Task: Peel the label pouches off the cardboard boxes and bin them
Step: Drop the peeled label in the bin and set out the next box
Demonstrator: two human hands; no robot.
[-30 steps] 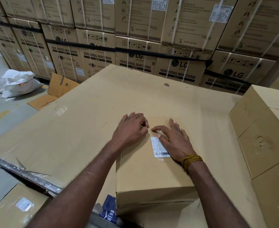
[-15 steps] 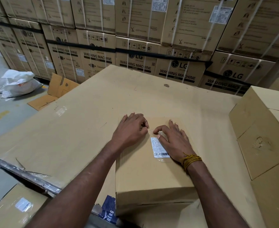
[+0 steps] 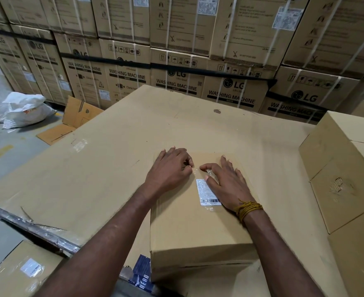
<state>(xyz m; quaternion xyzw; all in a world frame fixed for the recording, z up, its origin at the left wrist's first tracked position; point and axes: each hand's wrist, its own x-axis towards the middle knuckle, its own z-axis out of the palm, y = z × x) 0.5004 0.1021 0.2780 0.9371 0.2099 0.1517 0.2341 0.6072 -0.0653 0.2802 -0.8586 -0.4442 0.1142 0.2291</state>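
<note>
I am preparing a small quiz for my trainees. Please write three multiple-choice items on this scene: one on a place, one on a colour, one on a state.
1. Where does the label pouch lie?
A on the small cardboard box's top
B on the floor
C in a sack

2. What colour is the wrist thread?
A blue
B yellow
C white

3. How is the pouch now?
A binned
B mostly stuck down
C lifted in the air

Key: 1 A, it sits on the small cardboard box; 2 B, yellow strands circle the right hand's wrist; 3 B, the label lies flat while the left hand works at its far edge.
</note>
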